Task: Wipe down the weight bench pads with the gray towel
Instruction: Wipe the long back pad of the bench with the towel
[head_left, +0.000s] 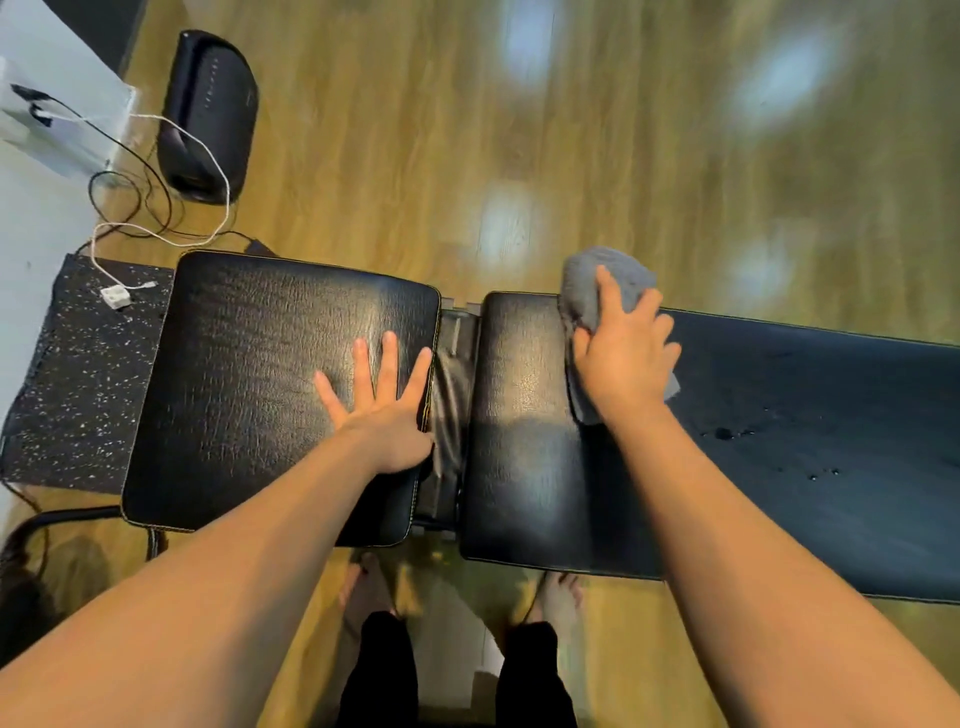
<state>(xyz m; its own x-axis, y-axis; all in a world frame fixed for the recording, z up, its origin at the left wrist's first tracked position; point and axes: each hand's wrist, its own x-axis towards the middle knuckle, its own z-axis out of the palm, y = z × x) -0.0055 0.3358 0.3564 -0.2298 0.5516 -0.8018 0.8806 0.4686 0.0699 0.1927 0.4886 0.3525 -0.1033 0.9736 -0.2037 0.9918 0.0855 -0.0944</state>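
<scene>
Under rt hand (626, 358): gray towel (597, 291), on pad (524, 415).

A home workout corner, by the look of it. A padded black weight bench (291, 395) stands on a wood-look floor (571, 130) beside a speckled rubber mat (78, 374). A charger with loose cables (117, 297) lies on the mat.

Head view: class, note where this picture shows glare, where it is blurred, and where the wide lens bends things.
Head view: glare streaks the seat pad and the near end of the back pad; the wooden floor is smeared, with soft white light patches; the gray towel under the right hand stays fairly sharp; the lens stretches both forearms toward the corners.
</scene>
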